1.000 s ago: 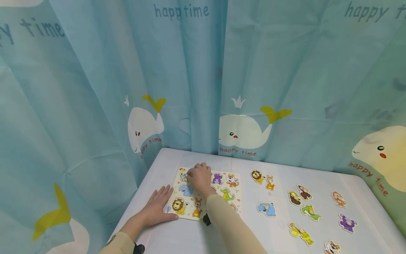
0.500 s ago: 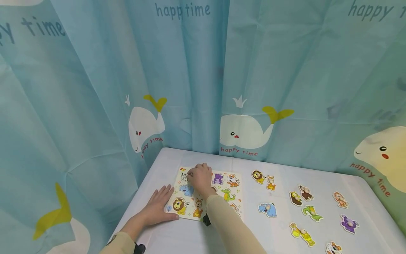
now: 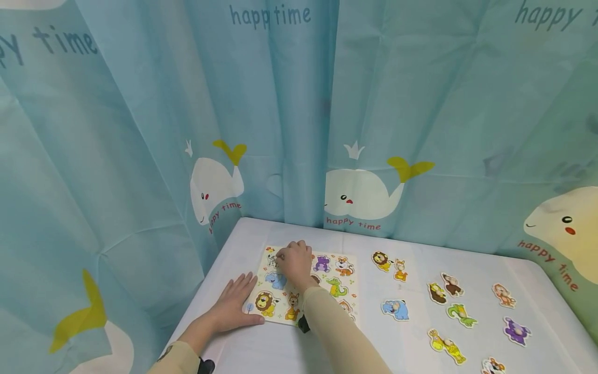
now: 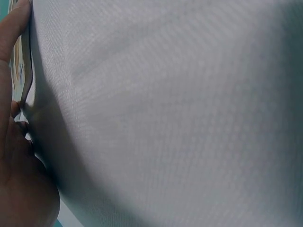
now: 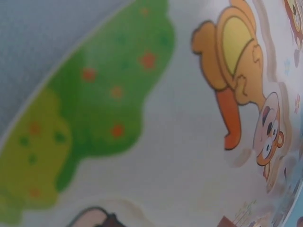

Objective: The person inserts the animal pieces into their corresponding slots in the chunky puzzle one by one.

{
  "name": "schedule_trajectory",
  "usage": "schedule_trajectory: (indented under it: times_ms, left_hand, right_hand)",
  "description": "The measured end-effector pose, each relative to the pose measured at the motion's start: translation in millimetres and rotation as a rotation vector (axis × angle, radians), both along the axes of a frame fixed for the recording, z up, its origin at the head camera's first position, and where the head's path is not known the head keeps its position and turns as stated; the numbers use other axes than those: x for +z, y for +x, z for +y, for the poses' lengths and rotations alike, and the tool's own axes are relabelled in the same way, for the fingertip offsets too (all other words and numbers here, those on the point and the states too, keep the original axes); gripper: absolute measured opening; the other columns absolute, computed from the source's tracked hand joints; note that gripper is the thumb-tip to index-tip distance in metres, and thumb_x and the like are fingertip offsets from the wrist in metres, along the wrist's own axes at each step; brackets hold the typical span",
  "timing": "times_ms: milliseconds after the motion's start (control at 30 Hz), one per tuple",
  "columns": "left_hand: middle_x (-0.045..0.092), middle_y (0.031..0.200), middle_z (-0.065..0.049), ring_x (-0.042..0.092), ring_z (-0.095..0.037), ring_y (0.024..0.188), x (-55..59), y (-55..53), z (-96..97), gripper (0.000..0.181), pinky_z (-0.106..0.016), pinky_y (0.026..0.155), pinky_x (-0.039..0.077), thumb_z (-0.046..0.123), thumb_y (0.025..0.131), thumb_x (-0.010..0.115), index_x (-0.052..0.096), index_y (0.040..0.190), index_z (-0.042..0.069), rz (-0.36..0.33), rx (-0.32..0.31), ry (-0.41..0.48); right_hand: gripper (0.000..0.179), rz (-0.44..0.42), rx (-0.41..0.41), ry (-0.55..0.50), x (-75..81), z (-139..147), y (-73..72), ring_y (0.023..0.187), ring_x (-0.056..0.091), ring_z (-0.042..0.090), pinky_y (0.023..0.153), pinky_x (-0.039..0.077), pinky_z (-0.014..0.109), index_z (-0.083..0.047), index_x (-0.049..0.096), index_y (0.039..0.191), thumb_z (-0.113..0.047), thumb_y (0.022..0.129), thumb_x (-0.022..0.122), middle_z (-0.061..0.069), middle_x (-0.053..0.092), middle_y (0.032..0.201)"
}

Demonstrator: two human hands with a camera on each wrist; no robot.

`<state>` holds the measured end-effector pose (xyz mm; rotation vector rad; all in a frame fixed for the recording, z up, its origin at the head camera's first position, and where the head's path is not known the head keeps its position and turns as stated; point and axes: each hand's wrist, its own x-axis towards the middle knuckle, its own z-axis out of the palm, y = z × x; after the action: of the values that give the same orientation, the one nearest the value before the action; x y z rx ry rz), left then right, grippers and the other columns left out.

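A wooden animal puzzle board [image 3: 282, 298] lies at the left of the table. Over its top left corner, my right hand [image 3: 295, 262] has thumb and fingers pinched at the zebra puzzle piece [image 3: 271, 261], at the zebra's spot; the fingers partly cover it. My left hand [image 3: 232, 306] lies with fingers spread along the board's left edge, its thumb at the near corner. In the left wrist view, the thumb [image 4: 16, 21] touches the board's side. Close up in the right wrist view are the board's printed kangaroo [image 5: 236, 56] and green bush [image 5: 113, 94].
Loose knobbed pieces lie scattered on the white table to the right: lion [image 3: 381, 261], kangaroo [image 3: 400, 270], blue elephant [image 3: 395, 309], crocodile [image 3: 461, 315], giraffe [image 3: 446, 346], purple hippo [image 3: 516, 331], monkey [image 3: 504, 295] and others. A blue curtain [image 3: 299, 130] hangs behind the table.
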<state>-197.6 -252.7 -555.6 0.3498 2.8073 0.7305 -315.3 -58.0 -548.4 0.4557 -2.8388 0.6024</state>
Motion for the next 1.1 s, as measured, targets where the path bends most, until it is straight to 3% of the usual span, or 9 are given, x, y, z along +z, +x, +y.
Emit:
schedule_trajectory:
  times_ms: [1100]
  left_hand:
    - [0.021, 0.169, -0.014, 0.011, -0.035, 0.156, 2.0, 0.0, 1.5, 0.118, -0.057, 0.125, 0.005, 0.072, 0.075, 0.075, 0.028, 0.162, 0.008, -0.003, 0.010, -0.016]
  right_hand:
    - [0.015, -0.058, -0.046, -0.001, 0.1, -2.8, 2.5, 0.092, 0.048, 0.019, 0.080, 0.042, 0.037, -0.025, 0.084, 0.098, -0.036, 0.092, 0.078, -0.004, 0.062, 0.089]
